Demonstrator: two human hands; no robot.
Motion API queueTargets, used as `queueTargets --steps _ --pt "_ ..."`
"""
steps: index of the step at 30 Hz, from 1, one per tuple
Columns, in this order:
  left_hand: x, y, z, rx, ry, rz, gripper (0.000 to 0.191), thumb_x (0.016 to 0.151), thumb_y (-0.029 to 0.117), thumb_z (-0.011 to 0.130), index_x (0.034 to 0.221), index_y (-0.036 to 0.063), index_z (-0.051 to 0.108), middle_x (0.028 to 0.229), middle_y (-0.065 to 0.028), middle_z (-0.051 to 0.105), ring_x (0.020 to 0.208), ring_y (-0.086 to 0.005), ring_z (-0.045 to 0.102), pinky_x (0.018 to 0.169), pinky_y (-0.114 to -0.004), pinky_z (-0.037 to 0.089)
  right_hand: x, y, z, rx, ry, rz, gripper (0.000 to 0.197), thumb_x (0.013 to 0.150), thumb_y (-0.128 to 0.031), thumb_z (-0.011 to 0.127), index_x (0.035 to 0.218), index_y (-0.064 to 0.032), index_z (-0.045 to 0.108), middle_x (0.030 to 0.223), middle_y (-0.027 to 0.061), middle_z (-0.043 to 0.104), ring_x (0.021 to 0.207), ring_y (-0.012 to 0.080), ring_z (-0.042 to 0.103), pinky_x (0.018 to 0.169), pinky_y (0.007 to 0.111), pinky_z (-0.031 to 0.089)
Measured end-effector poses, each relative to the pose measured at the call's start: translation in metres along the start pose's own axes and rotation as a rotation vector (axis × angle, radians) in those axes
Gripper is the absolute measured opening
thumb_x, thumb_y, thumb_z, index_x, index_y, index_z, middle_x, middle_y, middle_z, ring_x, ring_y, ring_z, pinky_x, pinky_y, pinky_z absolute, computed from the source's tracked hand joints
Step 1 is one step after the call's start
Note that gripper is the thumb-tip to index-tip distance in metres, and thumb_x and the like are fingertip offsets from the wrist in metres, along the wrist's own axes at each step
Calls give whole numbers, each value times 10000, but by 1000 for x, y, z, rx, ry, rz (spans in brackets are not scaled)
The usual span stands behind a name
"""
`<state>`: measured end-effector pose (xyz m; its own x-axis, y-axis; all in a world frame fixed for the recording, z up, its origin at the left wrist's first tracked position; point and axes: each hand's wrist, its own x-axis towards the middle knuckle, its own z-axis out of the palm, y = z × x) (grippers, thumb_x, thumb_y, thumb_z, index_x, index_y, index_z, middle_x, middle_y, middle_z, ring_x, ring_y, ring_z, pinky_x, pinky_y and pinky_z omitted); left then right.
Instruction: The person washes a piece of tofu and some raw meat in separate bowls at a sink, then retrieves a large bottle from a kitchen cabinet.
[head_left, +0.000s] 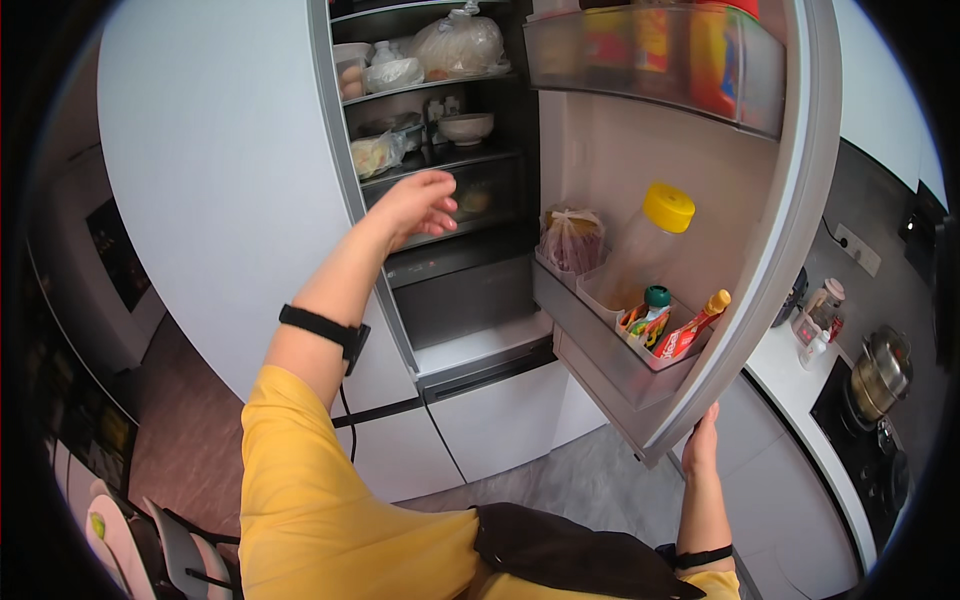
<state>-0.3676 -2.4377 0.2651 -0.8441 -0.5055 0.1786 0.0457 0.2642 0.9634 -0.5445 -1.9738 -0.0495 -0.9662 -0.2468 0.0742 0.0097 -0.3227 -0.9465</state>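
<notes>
A refrigerator stands before me with its door (787, 277) swung out to the right. My left hand (424, 206) is raised in front of the lower shelves, with loosely bent fingers and nothing in it. Behind it is a clear drawer (480, 199) with blurry contents. Just above lie a plastic-wrapped food item (377, 155) and a white bowl (466, 129). My right hand (703, 442) holds the door's lower outer edge, and its fingers are partly hidden behind it. The lower door bin (600, 337) carries a tall yellow-capped bottle (637, 247), a bagged jar (572, 240) and squeeze packs (686, 330).
The top shelf holds a knotted plastic bag (461, 45), a wrapped bowl (394, 75) and eggs (351, 81). Several containers fill the upper door bin (652, 64). At right, a steel pot (881, 375) sits on the cooktop (832, 409). Chairs (176, 547) stand lower left.
</notes>
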Motion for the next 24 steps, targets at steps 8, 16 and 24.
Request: queueTargets --steps 8,16,24 --pt "107 2 8 268 105 -6 415 907 337 574 1185 32 524 930 -89 573 624 -157 623 508 -268 489 29 40 -18 82 177 -123 589 993 -424 331 1446 -57 253 1467 75 292 1353 213 273 1109 352 227" --pt "269 -26 -25 -163 443 -12 573 894 457 541 1257 18 476 1097 -171 545 879 -310 613 663 -399 521 18 29 7 161 374 -184 576 977 -512 349 1351 -75 364 1238 70 479 1143 215 456 996 349 353" --pt "394 -60 -59 -465 474 -151 646 912 517 482 1398 117 338 1386 -196 382 1058 -485 520 801 -559 490 18 67 -12 225 463 -205 574 965 -517 354 1268 -38 442 1191 102 538 1090 243 510 988 377 391"
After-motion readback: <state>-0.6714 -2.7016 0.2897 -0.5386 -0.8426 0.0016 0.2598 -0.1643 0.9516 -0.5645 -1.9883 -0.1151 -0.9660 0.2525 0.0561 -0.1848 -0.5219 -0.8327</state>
